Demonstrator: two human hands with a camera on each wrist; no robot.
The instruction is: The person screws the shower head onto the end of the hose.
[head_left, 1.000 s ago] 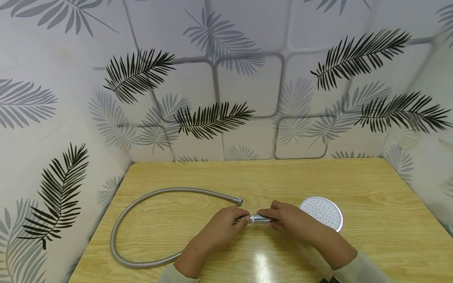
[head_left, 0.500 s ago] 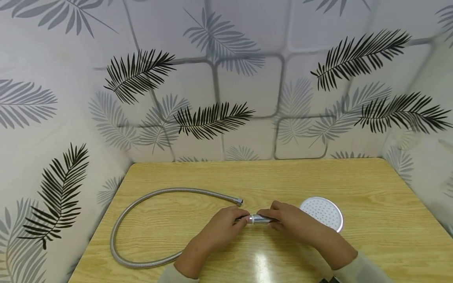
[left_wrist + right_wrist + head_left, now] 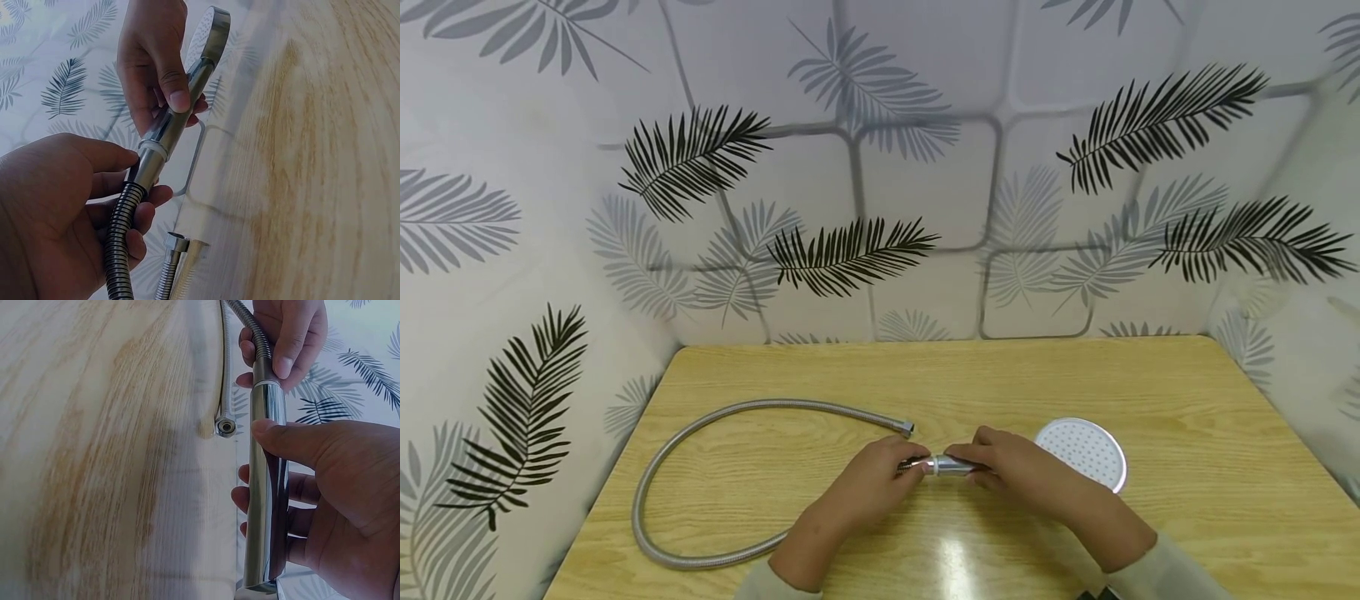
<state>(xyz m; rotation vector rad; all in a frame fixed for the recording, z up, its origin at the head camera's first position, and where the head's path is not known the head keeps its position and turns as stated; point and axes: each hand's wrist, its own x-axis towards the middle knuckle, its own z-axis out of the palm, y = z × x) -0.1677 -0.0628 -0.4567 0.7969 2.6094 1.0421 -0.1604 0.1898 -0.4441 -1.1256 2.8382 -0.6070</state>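
My right hand point(image 3: 1018, 471) grips the chrome handle point(image 3: 267, 487) of a shower head, thumb on one side and fingers curled round the other. Its round white spray face point(image 3: 1081, 452) points up, beyond that hand. My left hand point(image 3: 874, 477) pinches the metal end fitting point(image 3: 149, 165) of a ribbed shower hose point(image 3: 119, 244) between thumb and fingers. Fitting and handle are in line, meeting end to end at a pale ring point(image 3: 154, 147). From the left hand the hose loops over the table's left side. Its other end, a hex nut point(image 3: 907, 427), lies just beyond the left hand.
The wood-grain table point(image 3: 1210, 433) runs back to a wall point(image 3: 925, 192) with a leaf pattern, and similar walls close in at both sides. The loop of hose lies across the table's left half. A small dark object point(image 3: 1101, 593) shows at the bottom edge by the right sleeve.
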